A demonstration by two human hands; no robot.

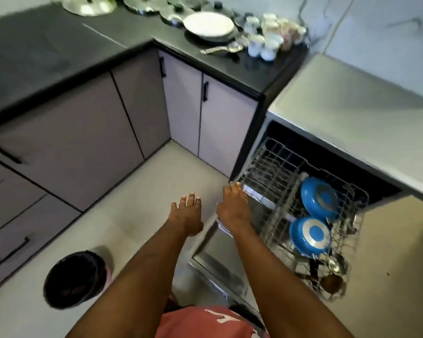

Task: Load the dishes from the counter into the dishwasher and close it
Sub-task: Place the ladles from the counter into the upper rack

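The dishwasher point(352, 113) stands open at the right, its door point(213, 254) folded down and the lower rack point(274, 167) pulled out. Two blue pans point(319, 197) stand in the rack, with ladles point(335, 262) at its near end. My right hand point(233, 206) reaches over the door's left edge, fingers straight, holding nothing. My left hand point(187, 215) is stretched out over the floor beside it, fingers extended and empty. On the black counter point(59, 52) lie a white plate point(208, 24), steel lids point(89, 4), a spoon point(221, 48) and several cups point(266, 36).
Grey cabinets point(83, 142) with black handles run under the L-shaped counter. A black bin point(77, 278) stands on the floor at the lower left. Pale floor tiles point(142, 206) lie between the cabinets and the dishwasher door.
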